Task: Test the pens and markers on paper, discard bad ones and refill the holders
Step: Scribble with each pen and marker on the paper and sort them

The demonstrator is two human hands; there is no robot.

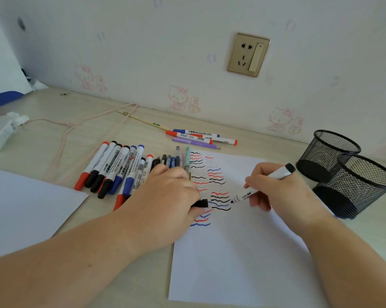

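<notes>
A white test sheet (236, 252) lies on the desk, covered near its top with black, red and blue squiggles. My right hand (280, 187) grips an uncapped black whiteboard marker (274, 176), its tip touching the paper beside a black squiggle. My left hand (165, 192) rests on the sheet's left edge and holds the black cap (201, 203). A row of capped markers and pens (121, 170) lies left of the sheet. Three markers and a purple pen (201, 137) lie apart near the wall. Two black mesh holders (343, 172) stand at the right, and nothing shows inside them.
More white paper (25, 210) lies at the left. A pink cord (76, 125) and a thin stick (143, 121) run across the back of the desk. Crumpled tissue (3, 132) sits far left. A wall socket (248, 54) is above.
</notes>
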